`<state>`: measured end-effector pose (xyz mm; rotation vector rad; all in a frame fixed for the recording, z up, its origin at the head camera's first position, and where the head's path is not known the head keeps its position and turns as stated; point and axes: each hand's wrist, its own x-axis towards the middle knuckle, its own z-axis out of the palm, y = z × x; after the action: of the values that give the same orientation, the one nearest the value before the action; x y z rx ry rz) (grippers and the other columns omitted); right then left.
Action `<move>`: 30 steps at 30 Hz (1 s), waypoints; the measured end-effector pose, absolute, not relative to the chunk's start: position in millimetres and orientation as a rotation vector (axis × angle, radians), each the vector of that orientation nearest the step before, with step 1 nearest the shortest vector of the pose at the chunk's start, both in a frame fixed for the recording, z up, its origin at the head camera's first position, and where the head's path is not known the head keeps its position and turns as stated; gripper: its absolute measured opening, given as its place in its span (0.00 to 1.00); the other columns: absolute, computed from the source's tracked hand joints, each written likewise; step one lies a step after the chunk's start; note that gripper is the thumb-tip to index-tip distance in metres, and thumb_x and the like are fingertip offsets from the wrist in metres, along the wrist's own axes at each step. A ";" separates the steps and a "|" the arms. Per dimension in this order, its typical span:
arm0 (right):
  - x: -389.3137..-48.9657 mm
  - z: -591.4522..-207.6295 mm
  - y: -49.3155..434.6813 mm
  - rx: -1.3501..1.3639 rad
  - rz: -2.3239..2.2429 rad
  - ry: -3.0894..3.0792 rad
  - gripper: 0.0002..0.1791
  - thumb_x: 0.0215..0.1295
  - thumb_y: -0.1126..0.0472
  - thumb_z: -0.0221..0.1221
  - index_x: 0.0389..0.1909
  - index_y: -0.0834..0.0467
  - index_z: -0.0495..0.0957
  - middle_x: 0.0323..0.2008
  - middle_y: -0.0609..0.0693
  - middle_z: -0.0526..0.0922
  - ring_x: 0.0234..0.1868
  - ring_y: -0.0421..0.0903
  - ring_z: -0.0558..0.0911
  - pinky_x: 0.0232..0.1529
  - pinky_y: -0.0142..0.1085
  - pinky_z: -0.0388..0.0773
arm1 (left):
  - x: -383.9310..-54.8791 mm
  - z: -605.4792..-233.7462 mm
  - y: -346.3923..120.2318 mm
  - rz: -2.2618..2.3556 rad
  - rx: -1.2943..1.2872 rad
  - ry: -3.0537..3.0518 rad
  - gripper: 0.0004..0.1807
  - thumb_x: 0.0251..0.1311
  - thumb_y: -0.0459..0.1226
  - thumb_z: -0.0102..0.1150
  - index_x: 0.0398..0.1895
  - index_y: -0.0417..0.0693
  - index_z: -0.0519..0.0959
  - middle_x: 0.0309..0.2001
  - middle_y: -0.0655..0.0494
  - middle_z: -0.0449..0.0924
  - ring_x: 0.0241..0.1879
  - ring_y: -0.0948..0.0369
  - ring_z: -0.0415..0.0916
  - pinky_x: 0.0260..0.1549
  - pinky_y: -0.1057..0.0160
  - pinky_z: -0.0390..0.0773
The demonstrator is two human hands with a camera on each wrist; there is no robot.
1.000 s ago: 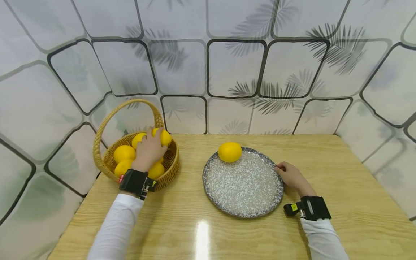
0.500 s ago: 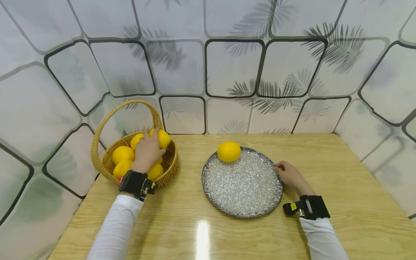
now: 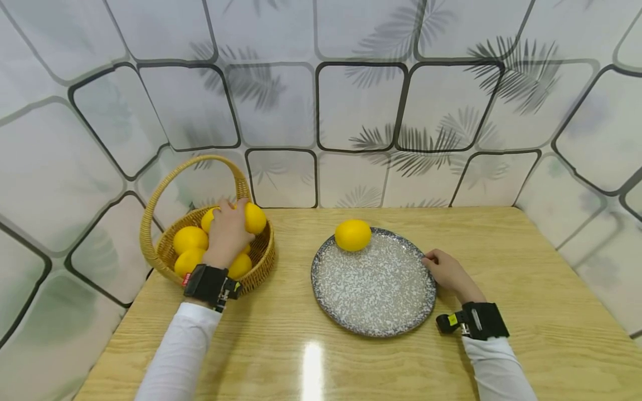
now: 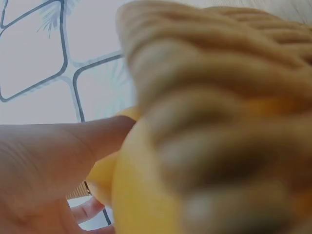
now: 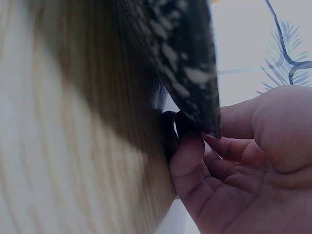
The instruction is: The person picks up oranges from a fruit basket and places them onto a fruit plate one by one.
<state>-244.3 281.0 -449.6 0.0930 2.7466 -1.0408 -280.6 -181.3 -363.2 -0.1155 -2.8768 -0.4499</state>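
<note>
In the head view my left hand (image 3: 229, 234) reaches down into a wicker basket (image 3: 264, 267) and grips a yellow lemon (image 3: 256, 218) at its back right. The left wrist view has the thumb (image 4: 92, 141) against yellow fruit, with the basket's woven rim (image 4: 219, 97) blurred in front and the other fingers mostly hidden. A speckled grey round plate (image 3: 376, 284) lies on the table, one lemon (image 3: 353, 235) at its back left edge. My right hand (image 3: 450, 274) pinches the plate's right rim (image 5: 195, 92), with fingertips under it and the thumb on the upper side.
Several more lemons (image 3: 190, 238) fill the basket, whose tall arched handle (image 3: 165, 189) rises above my left hand. The wooden table (image 3: 281, 334) ends at a patterned wall covering (image 3: 281, 106) behind. Between basket and plate is a strip of bare wood.
The lemon at my left fingers has shifted slightly right and lower against the basket's edge. My right hand and the plate stay in place.
</note>
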 end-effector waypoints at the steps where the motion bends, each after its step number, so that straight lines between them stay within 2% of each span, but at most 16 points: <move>1: -244.2 -449.4 280.9 0.093 -1.039 2.748 0.21 0.75 0.58 0.43 0.56 0.72 0.68 0.53 0.72 0.75 0.47 0.59 0.73 0.45 0.49 0.73 | -280.2 -363.2 -181.1 -0.452 -0.120 -2.872 0.44 0.48 0.35 0.71 0.69 0.38 0.60 0.60 0.21 0.56 0.49 0.29 0.64 0.42 0.35 0.77; 6: -243.7 -448.6 280.0 0.100 -1.035 2.751 0.21 0.75 0.58 0.43 0.56 0.72 0.68 0.53 0.72 0.74 0.47 0.59 0.73 0.46 0.50 0.73 | -278.9 -363.7 -179.6 -0.446 -0.136 -2.859 0.45 0.47 0.37 0.72 0.68 0.35 0.61 0.60 0.23 0.57 0.51 0.29 0.63 0.44 0.35 0.75; 13: -243.5 -448.0 279.2 0.104 -1.033 2.755 0.20 0.75 0.59 0.43 0.56 0.72 0.68 0.52 0.71 0.75 0.47 0.59 0.73 0.46 0.50 0.73 | -280.0 -364.2 -176.8 -0.499 -0.149 -2.892 0.51 0.47 0.41 0.72 0.68 0.27 0.53 0.66 0.24 0.58 0.53 0.29 0.65 0.48 0.34 0.76; 18: -243.9 -448.8 279.7 0.106 -1.028 2.756 0.21 0.75 0.59 0.43 0.56 0.72 0.68 0.53 0.72 0.74 0.47 0.60 0.73 0.47 0.52 0.73 | -280.1 -364.2 -176.5 -0.586 -0.144 -2.915 0.50 0.48 0.43 0.70 0.68 0.28 0.52 0.64 0.22 0.57 0.52 0.29 0.63 0.49 0.34 0.76; 25: -244.5 -449.0 279.8 0.106 -1.025 2.765 0.21 0.75 0.59 0.42 0.56 0.72 0.68 0.53 0.72 0.74 0.47 0.60 0.73 0.46 0.52 0.73 | -280.9 -362.5 -175.1 -0.575 -0.113 -2.956 0.46 0.49 0.45 0.67 0.68 0.33 0.58 0.65 0.23 0.55 0.54 0.29 0.61 0.48 0.34 0.76; 30: -244.8 -449.5 279.8 0.101 -1.026 2.763 0.21 0.75 0.59 0.43 0.56 0.72 0.68 0.53 0.72 0.74 0.47 0.60 0.73 0.46 0.51 0.73 | -278.3 -362.3 -175.6 -0.566 -0.111 -2.952 0.46 0.49 0.46 0.68 0.68 0.35 0.59 0.66 0.24 0.54 0.54 0.29 0.62 0.46 0.34 0.77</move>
<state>-244.8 279.8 -449.5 0.1011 2.7632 -1.0261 -278.3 -175.6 -362.3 -0.1114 -2.9522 -0.5658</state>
